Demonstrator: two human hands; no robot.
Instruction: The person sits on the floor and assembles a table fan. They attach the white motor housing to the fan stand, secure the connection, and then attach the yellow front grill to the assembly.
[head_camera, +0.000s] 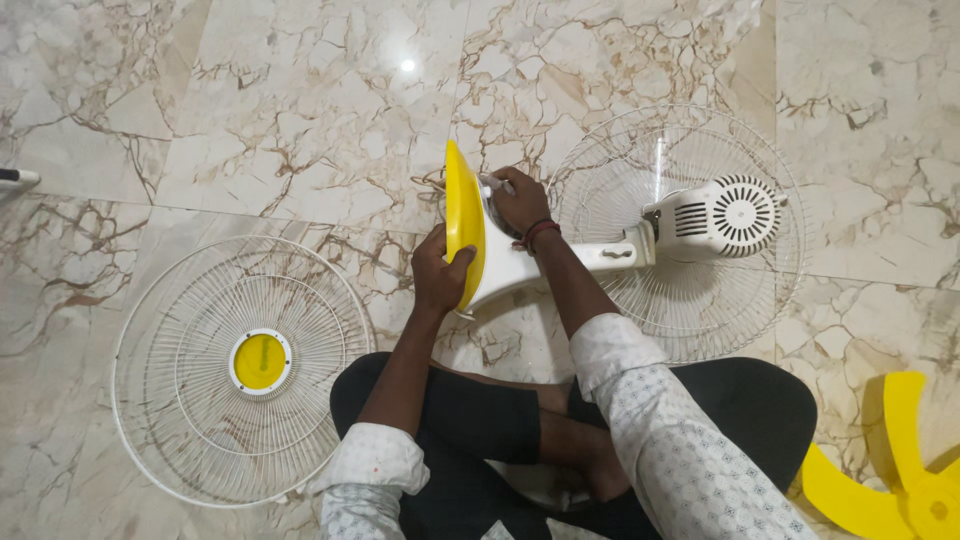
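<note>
Both hands, left hand (440, 275) and right hand (522, 200), have fingers clamped on the fan base's (465, 225) yellow rim.

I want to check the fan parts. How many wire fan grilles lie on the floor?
2. The front grille with the yellow centre cap lies at left; the rear grille, behind the motor housing, lies at right. None seems hidden.

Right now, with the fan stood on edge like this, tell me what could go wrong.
1. The fan base stands on its rim, steadied only by the left hand and right hand; it might tip.
2. The motor rests on the rear grille, whose wires could bend.
3. The blade beside the knee might get knocked.
</note>
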